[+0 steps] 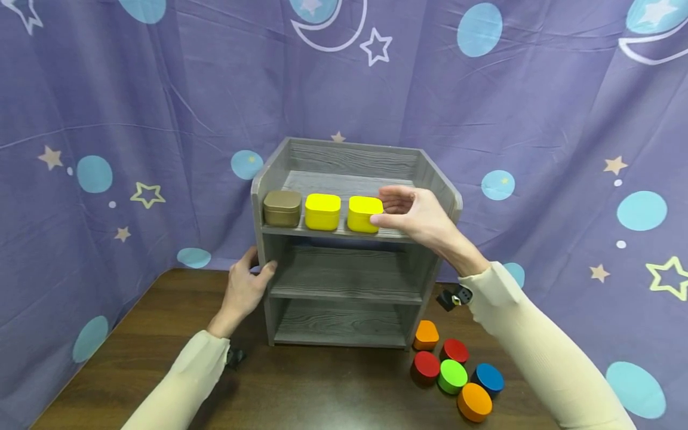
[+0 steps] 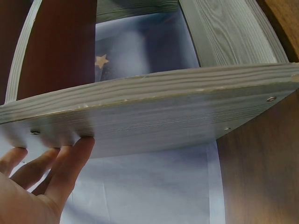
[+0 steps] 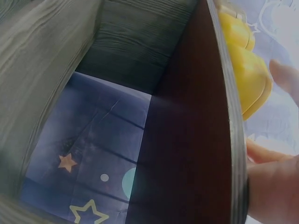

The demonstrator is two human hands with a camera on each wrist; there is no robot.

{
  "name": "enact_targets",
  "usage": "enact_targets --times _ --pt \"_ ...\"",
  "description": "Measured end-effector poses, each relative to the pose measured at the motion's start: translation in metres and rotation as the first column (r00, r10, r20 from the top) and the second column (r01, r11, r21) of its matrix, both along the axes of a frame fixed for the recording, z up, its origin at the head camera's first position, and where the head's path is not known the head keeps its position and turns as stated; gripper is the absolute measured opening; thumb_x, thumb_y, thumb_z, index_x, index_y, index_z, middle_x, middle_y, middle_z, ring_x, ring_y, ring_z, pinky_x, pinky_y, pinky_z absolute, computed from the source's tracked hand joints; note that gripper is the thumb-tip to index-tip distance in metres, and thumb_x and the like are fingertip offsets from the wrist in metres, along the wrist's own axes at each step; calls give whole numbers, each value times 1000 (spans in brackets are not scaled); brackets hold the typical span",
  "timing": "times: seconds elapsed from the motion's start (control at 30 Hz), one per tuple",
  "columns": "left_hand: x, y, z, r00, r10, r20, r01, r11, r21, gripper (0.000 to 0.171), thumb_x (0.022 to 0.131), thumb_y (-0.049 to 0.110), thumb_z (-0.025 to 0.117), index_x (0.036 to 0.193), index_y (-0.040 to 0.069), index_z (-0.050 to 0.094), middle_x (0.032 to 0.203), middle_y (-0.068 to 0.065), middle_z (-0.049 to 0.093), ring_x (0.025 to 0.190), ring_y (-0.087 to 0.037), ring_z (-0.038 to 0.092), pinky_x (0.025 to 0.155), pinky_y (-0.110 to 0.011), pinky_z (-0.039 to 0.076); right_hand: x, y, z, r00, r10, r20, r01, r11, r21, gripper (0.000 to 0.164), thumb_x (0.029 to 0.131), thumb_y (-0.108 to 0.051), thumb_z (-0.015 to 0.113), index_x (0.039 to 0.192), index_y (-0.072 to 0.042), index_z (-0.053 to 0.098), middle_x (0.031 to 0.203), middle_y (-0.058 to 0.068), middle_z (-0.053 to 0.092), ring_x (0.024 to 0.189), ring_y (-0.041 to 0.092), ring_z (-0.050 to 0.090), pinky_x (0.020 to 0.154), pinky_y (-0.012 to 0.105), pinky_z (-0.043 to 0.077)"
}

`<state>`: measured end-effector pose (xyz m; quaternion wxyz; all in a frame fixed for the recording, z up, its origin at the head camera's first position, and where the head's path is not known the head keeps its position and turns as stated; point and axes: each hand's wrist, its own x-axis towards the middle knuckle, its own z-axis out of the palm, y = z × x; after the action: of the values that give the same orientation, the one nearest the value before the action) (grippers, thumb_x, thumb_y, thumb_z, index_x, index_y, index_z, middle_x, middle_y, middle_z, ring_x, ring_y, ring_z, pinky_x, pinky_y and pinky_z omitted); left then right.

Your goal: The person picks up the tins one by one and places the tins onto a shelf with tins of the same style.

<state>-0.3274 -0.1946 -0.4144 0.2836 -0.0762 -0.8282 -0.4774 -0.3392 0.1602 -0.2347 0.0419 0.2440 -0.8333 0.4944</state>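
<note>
A grey wood-grain shelf (image 1: 344,293) stands on the table. My left hand (image 1: 244,289) holds its left side panel, fingertips against the outer face (image 2: 154,130) and thumb over the front edge. On the top board, a bronze box (image 1: 282,209), a yellow box (image 1: 322,212) and a second yellow box (image 1: 364,214) sit in a row, all with rounded corners. My right hand (image 1: 416,215) is at the right side of the second yellow box. Its thumb overlaps that box's edge in the head view; in the right wrist view, thumb and fingers are spread apart beside the box (image 3: 252,81).
Right of the shelf's foot lie an orange rounded block (image 1: 426,335), red round pieces (image 1: 426,367), a green one (image 1: 452,376), a blue one (image 1: 488,379) and an orange one (image 1: 475,402). A purple patterned curtain (image 1: 215,89) hangs behind the wooden table (image 1: 322,388).
</note>
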Motion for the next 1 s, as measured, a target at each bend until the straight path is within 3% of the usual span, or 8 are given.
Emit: enact_targets --times 0.17,0.37,0.5,0.77,1.0 --pt "0 0 1 1000 1 -2 -1 1000 7 38 97 28 69 122 0 70 112 -27 79 94 -30 75 74 -14 53 11 10 -4 1000 -17 -19 16 996 -90 68 93 -11 83 154 -1 57 153 21 66 137 41 65 99 15 55" --pt "0 0 2 1000 4 -19 -4 1000 5 34 97 27 70 116 0 70 109 -28 79 89 -21 75 73 -15 53 24 20 -7 1000 -27 -15 25 995 -99 68 94 -9 82 156 0 55 155 25 63 139 44 62 98 11 55" --pt "0 1 1 1000 4 -10 -4 1000 3 35 97 28 69 118 0 70 110 -28 79 90 -22 74 73 -15 53 33 25 -12 999 -29 -19 27 995 -96 69 94 -9 81 156 0 54 154 25 63 132 35 68 98 13 56" --pt "2 2 2 1000 -1 1 1 1000 3 37 97 29 68 121 1 71 112 -27 79 90 -16 72 74 -16 54 52 40 -26 998 -33 -52 27 994 -101 66 93 -6 83 152 4 56 147 23 68 117 4 72 100 14 56" --pt "2 2 2 1000 6 -4 -6 1000 7 36 97 30 69 119 2 71 111 -26 79 91 -20 73 74 -15 53 68 53 -34 995 -24 -100 15 996 -88 59 94 -7 82 148 3 61 143 23 71 116 2 72 103 16 56"
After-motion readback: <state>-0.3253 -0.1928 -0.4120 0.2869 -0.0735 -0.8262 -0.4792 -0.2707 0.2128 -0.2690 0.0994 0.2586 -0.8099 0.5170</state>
